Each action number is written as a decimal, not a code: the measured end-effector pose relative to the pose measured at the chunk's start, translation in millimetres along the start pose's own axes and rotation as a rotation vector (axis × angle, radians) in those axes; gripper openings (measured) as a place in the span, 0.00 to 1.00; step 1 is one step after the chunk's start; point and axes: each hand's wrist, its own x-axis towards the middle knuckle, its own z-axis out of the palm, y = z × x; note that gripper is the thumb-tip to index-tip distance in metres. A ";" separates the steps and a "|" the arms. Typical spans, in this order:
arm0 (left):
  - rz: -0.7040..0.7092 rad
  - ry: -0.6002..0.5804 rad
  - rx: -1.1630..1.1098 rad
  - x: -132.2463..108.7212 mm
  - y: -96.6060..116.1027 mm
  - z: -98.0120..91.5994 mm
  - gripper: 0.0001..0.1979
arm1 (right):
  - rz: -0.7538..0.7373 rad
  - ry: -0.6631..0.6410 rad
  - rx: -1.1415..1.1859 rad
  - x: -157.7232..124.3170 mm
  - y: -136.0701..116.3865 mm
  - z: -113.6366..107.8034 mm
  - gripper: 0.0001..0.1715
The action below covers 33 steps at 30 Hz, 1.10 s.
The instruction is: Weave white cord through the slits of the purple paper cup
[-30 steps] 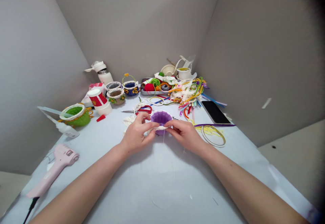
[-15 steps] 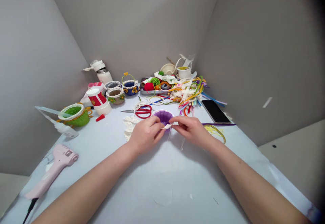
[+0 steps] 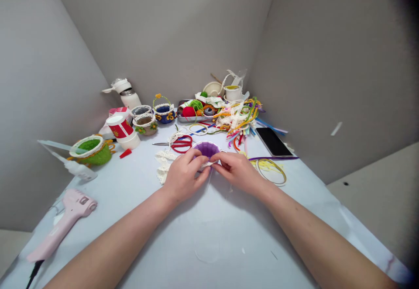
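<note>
A small purple cup (image 3: 206, 148) with a white rim sits in front of me, its near side hidden by my fingers. My left hand (image 3: 186, 172) is closed at the cup's near rim, pinching a narrow white lace trim (image 3: 207, 164). From the other side my right hand (image 3: 236, 170) pinches the same trim between thumb and fingers. A thin white thread hangs below the fingertips. More white lace (image 3: 162, 162) lies bunched on the table beside my left hand. Red-handled scissors (image 3: 182, 144) lie just behind the cup.
A pink glue gun (image 3: 67, 219), a glue bottle (image 3: 80, 170) and a green basket (image 3: 101, 156) stand at left. Several small decorated pots, a tray (image 3: 196, 118) of yarn and a heap of ribbons (image 3: 235, 118) line the back. A phone (image 3: 273, 141) lies at right.
My fingertips stay at the cup's near rim with the trim between them, the right ones slightly closer to the left. The whole view has shifted a little.
</note>
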 end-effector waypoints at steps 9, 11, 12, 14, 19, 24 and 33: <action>0.023 0.053 0.056 2.4 -2.3 2.9 0.05 | 0.043 -0.001 -0.006 -0.5 1.1 -1.0 0.09; 0.009 0.053 0.057 2.7 -1.7 2.5 0.05 | 0.040 0.000 -0.009 -0.5 1.6 -1.2 0.09; 0.001 0.051 0.060 2.8 -1.2 2.3 0.05 | 0.034 0.000 -0.008 -0.5 1.8 -1.1 0.08; -0.014 0.045 0.067 3.0 0.0 2.2 0.06 | 0.021 0.000 0.000 -0.3 2.0 -0.6 0.07; -0.006 0.026 0.050 3.4 -0.2 3.5 0.06 | 0.027 -0.002 0.003 0.3 2.6 0.6 0.06; 0.010 0.031 0.025 4.3 -4.8 5.1 0.06 | 0.063 -0.006 0.002 0.2 3.8 -0.6 0.09; -0.023 0.004 -0.001 6.3 -4.6 5.1 0.05 | 0.057 -0.005 0.006 0.2 3.3 -2.3 0.05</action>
